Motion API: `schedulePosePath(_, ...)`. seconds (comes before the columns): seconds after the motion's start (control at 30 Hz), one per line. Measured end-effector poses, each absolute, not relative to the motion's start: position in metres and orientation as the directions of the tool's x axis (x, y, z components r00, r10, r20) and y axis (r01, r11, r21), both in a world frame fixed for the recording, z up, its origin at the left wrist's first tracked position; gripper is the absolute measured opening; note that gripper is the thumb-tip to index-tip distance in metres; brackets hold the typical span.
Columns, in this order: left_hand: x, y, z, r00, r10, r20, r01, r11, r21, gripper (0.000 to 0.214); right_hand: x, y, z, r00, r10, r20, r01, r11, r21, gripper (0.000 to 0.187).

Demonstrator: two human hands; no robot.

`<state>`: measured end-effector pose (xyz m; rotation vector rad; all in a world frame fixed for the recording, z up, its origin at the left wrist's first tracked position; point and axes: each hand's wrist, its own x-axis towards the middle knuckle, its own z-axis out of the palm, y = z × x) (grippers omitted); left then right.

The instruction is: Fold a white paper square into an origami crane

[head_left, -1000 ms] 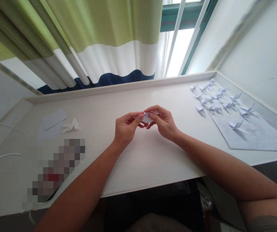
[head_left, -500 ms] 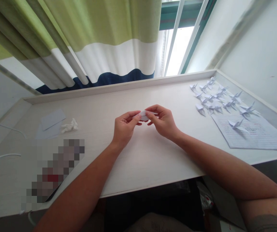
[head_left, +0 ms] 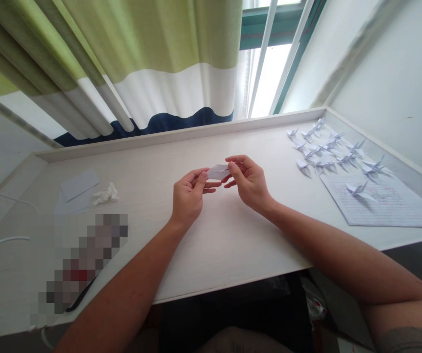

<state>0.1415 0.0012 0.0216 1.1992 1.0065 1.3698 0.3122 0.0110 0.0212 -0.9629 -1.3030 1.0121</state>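
Note:
Above the middle of the white desk, a small piece of folded white paper (head_left: 218, 171) spans the gap between my two hands. It has a long, pointed diamond outline with a crease or slit along its length. My left hand (head_left: 190, 193) pinches its left end between thumb and forefinger, the other fingers reaching out beneath it. At the opposite end, my right hand (head_left: 247, 181) grips the tip with thumb and fingers. Parts of both ends are hidden by the fingertips.
Several folded paper cranes (head_left: 326, 147) stand at the far right, one crane (head_left: 359, 190) on lined sheets (head_left: 390, 206). On the left lie flat paper pieces (head_left: 80, 186), a crumpled tissue (head_left: 106, 194) and a pixelated object (head_left: 86, 264). A raised rim (head_left: 181, 135) edges the desk (head_left: 211, 255).
My hands have drawn slightly apart, and more of the folded paper shows between them. The fingers of my right hand have spread a little, with the thumb now nearer the paper's tip.

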Motion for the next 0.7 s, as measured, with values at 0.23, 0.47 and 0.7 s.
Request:
schedulePosePath(0.23,0.1457,-0.0024,0.0211,0.066,0.991,0.112,-0.182,-0.099,0.978,0.045,0.3117,0.0144,0.0189,-0.026,0.959,0.281,-0.033,0.280,-0.959,0.050)
schedulePosePath(0.47,0.1405,-0.0014,0.0237,0.157,0.987,0.040,-0.188,-0.010,0.982,0.070,0.3169,0.0119,0.0211,-0.004,0.945,0.328,0.104,0.326,-0.940,0.053)
schedulePosePath(0.7,0.1422,-0.0048,0.0231,0.275,0.957,0.095,-0.034,-0.089,0.995,0.046,0.3157,0.0076,0.0239,-0.107,0.937,0.332,0.132,0.344,-0.929,0.054)
